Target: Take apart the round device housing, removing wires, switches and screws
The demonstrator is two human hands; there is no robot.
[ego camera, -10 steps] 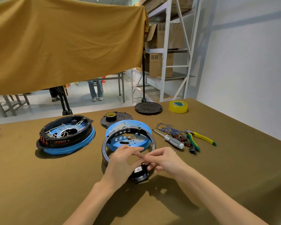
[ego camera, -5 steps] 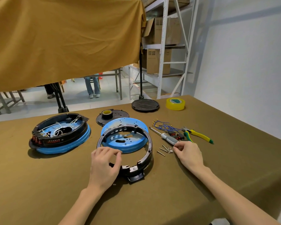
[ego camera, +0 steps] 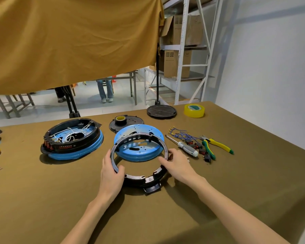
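A black ring-shaped housing frame [ego camera: 144, 178] lies on the brown table, its far side resting on a blue round plate [ego camera: 139, 152]. My left hand [ego camera: 111, 171] grips the ring's left rim, thumb inside. My right hand [ego camera: 176, 164] holds the ring's right rim with curled fingers. A second, still wired housing [ego camera: 72, 140], black on a blue base with white wires and red switches, sits to the left. Loose blue wires [ego camera: 181, 134] and removed switches [ego camera: 197, 147] lie to the right.
A screwdriver [ego camera: 185, 147] and green-yellow pliers [ego camera: 217, 145] lie right of the ring. A black disc with a tape roll [ego camera: 123, 122], a black lid [ego camera: 161, 111] and yellow tape [ego camera: 194, 110] sit at the back. Shelving and a hanging cloth stand beyond the table.
My right hand came back from the small parts beside the screwdriver and now holds the ring's right rim. My left hand shifted onto the left rim. The ring's far side is raised onto the blue plate.
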